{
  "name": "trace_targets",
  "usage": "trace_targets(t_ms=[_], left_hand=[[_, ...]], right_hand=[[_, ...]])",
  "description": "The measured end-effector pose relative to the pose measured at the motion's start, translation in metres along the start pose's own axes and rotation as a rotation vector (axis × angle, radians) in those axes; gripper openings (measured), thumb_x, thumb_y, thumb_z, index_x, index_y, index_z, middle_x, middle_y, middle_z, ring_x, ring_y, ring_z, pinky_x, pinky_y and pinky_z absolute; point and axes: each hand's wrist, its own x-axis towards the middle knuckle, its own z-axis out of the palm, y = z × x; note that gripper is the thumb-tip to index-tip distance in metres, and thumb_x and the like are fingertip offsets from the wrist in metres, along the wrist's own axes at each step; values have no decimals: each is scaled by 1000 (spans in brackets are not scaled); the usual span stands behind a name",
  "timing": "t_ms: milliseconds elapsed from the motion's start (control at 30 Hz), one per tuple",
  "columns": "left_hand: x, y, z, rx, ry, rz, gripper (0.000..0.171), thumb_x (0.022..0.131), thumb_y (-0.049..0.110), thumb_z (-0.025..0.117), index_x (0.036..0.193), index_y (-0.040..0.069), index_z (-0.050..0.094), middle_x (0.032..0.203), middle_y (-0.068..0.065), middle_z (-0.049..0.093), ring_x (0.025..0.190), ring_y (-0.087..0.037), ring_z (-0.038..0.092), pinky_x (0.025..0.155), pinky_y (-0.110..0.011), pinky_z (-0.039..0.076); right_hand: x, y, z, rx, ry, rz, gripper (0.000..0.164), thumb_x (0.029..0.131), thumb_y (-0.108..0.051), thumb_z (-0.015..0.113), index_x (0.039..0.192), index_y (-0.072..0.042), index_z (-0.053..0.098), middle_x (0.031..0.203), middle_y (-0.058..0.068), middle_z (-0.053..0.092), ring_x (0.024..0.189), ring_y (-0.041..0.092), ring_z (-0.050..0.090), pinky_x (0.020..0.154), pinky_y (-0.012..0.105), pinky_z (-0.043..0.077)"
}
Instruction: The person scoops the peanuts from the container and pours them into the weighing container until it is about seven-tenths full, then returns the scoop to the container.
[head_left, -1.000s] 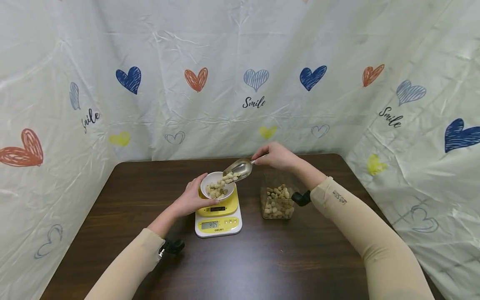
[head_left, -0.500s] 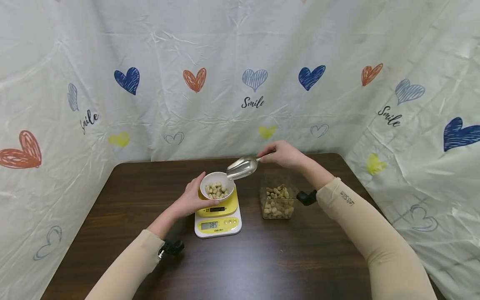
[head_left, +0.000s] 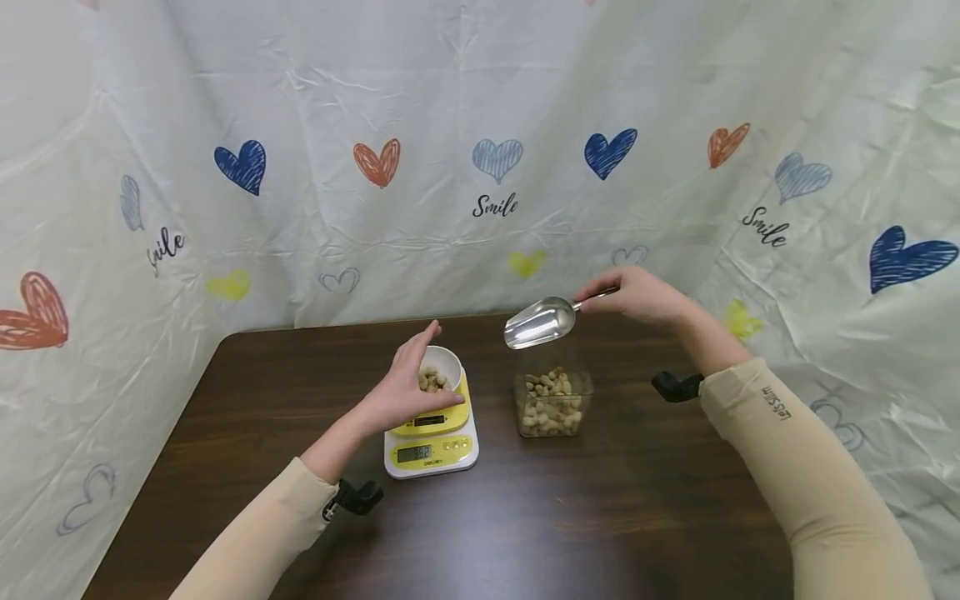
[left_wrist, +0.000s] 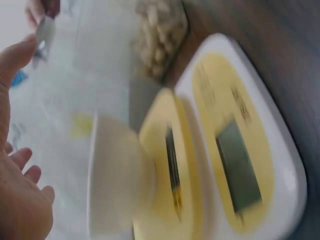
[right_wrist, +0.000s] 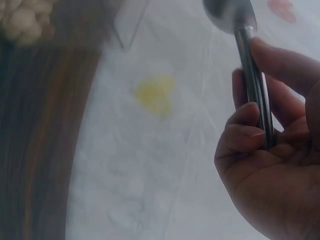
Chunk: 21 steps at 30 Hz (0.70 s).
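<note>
My left hand [head_left: 401, 392] is spread beside the white bowl [head_left: 449, 363], thumb and fingers straight. In the left wrist view a gap shows between that hand and the bowl. Peanuts [head_left: 432, 380] lie in the bowl, which sits on the yellow platform of a kitchen scale [head_left: 461, 454] with lit digits. My right hand [head_left: 637, 296] grips the handle of a metal scoop [head_left: 540, 323], its fingers curled round it in the right wrist view. The scoop's bowl looks bare and hangs above the clear container [head_left: 587, 397] of peanuts.
The dark wooden table [head_left: 600, 517] carries the scale and, to its right, the clear container. Behind and at both sides hangs a white sheet [head_left: 420, 92] printed with hearts. A black wrist mount [head_left: 360, 497] sits at my left cuff, another [head_left: 675, 387] at the right.
Peanuts have slid from the scoop into the bowl. The right hand has carried the scoop right, away from the bowl. The left hand has let go of the bowl, and the scale's digits have changed.
</note>
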Motion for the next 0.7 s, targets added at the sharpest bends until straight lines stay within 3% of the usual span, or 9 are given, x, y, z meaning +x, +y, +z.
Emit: trace_targets(t_ms=[167, 300, 500, 700], left_hand=[[10, 22, 21, -49, -67, 66, 117, 80, 56, 84, 165, 36, 7, 166, 8, 21, 151, -12, 17, 118, -50, 25], [21, 33, 41, -68, -124, 70, 118, 80, 58, 83, 165, 34, 5, 167, 8, 19, 152, -12, 14, 119, -50, 24], [39, 35, 71, -61, -179, 22, 121, 80, 58, 82, 166, 27, 2, 169, 4, 14, 154, -18, 12, 119, -48, 24], [53, 34, 87, -63, -222, -56, 125, 79, 59, 83, 166, 25, -1, 171, -3, 8, 155, -21, 7, 120, -48, 23]], right_hand=[[-7, 11, -13, -46, 10, -29, 25, 95, -28, 76, 115, -14, 79, 118, 4, 73, 110, 21, 62, 88, 39, 48], [-10, 16, -15, -76, -23, -54, 21, 95, -27, 77, 112, -15, 80, 114, 4, 74, 110, 22, 63, 89, 40, 49], [-10, 21, -10, -136, -65, -78, 19, 96, -26, 75, 111, -16, 80, 115, 4, 73, 112, 25, 63, 91, 44, 49], [-6, 17, 4, -190, -85, -122, 15, 96, -20, 74, 108, -14, 80, 114, 4, 73, 111, 28, 64, 91, 47, 49]])
